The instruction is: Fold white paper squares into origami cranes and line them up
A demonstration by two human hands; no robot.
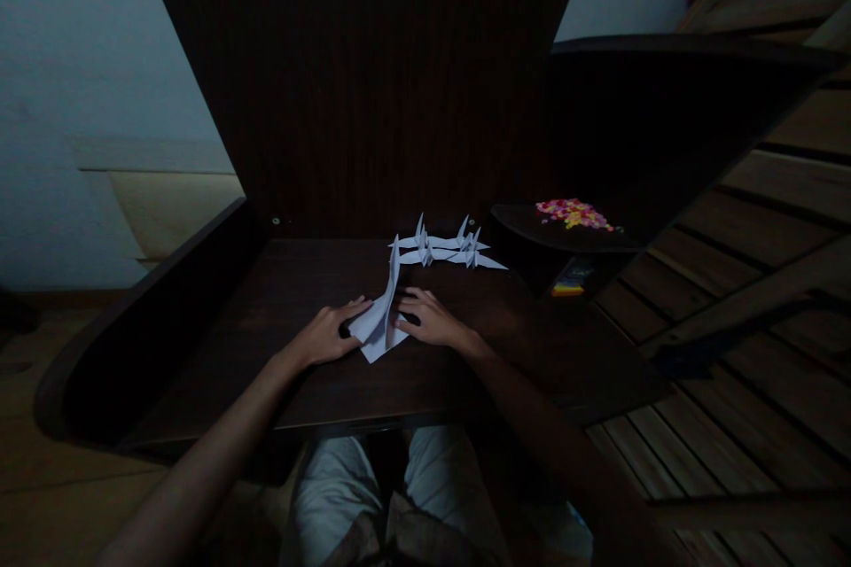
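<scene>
A partly folded white sheet of paper (377, 324) lies on the dark desk in front of me, with a tall narrow flap standing up from its middle. My left hand (327, 333) holds its left side, thumb low and fingers higher on the paper. On the other side, my right hand (435, 320) has its thumb and fingers at the right part of the sheet; some fingertips are partly hidden by the raised flap. Just beyond stand several white origami cranes (425, 255) in two rows, their pointed necks and tails upright and wings spread sideways.
A pile of small pink, red and yellow pieces (575, 213) lies on a raised corner shelf (515, 221) to the right. Below it, a yellow-edged item (567, 290) sits in a compartment. A raised side panel (143, 310) bounds the desk (245, 328) at left.
</scene>
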